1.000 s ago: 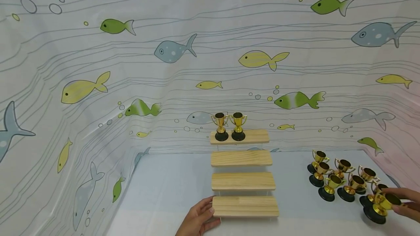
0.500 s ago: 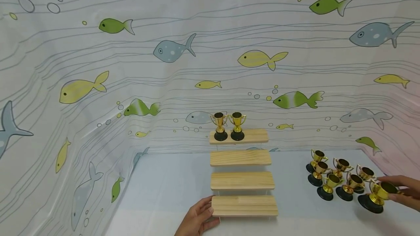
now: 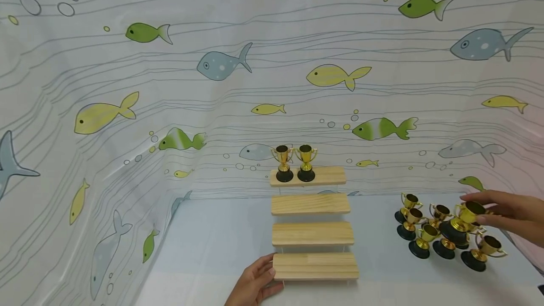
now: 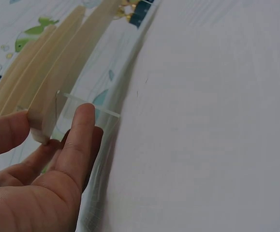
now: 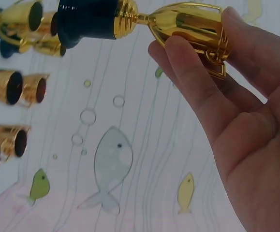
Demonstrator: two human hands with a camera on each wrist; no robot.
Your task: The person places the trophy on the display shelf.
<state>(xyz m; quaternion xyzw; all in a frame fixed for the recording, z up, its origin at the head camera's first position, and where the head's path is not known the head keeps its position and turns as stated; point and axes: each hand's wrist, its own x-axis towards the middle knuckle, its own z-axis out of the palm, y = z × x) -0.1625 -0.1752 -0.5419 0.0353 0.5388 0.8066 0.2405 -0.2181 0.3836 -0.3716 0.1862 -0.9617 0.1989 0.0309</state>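
Note:
My right hand (image 3: pixel 512 214) holds a small gold trophy cup (image 3: pixel 469 212) with a black base. In the right wrist view, the thumb and fingers pinch this trophy cup (image 5: pixel 183 26) around its bowl and one handle, its base pointing away from the palm. In the head view it hangs over a group of similar trophy cups (image 3: pixel 427 234) on the right of the table. At the front centre, my left hand (image 3: pixel 253 280) grips the left end of the lowest wooden shelf (image 3: pixel 316 266). In the left wrist view, the thumb touches the shelf edge (image 4: pixel 45 113), with fingers around its underside.
The stepped stand has several wooden tiers on clear supports. Two trophy cups stand side by side on the left half of the top shelf (image 3: pixel 327 176). One trophy cup (image 3: pixel 484 251) stands at the front right of the group. A fish-patterned sheet (image 3: pixel 272 84) hangs behind the table (image 3: pixel 212 240).
My right hand has carried the trophy cup up and leftward, from the group's front right to above the other cups. The left hand stays on the lowest shelf.

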